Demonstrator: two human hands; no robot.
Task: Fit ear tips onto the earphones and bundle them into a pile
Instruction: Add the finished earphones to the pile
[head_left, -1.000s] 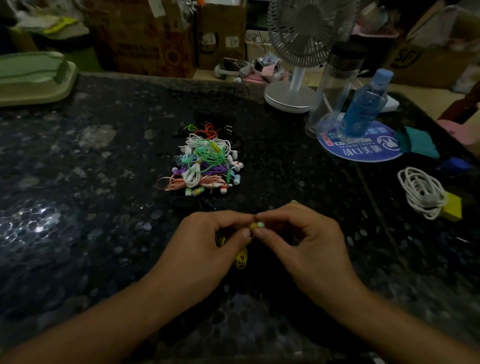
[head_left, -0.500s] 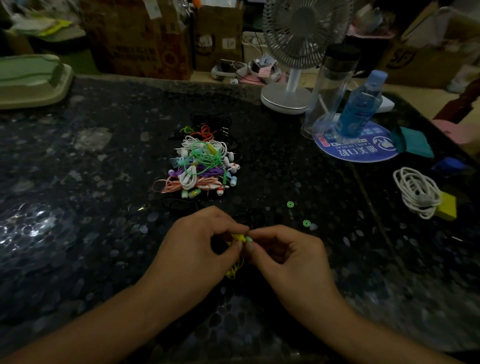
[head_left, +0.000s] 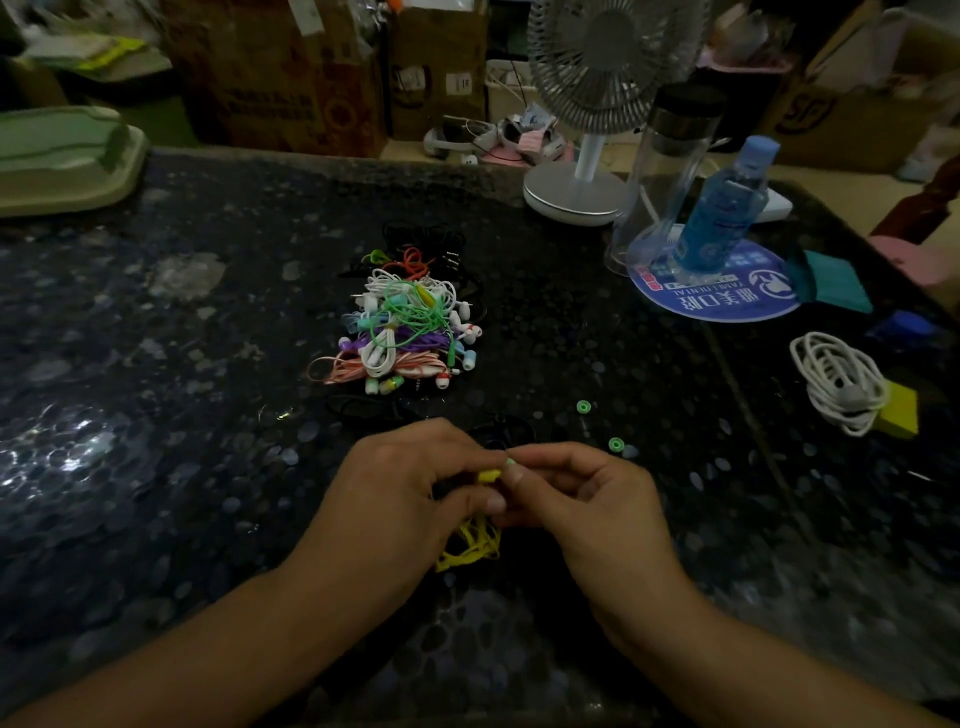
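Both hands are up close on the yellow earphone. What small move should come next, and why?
Probably pressing the pale green ear tip home: the right hand pinches it against the yellow earbud held by the left hand. It does not look seated yet.

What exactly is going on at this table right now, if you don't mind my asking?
A person is fitting an ear tip onto a yellow earphone. The left hand pinches the earbud, its yellow cable hanging below, while the right hand presses a pale green tip against it. Two loose green ear tips lie on the dark table nearby, and a pile of bundled earphones sits behind.
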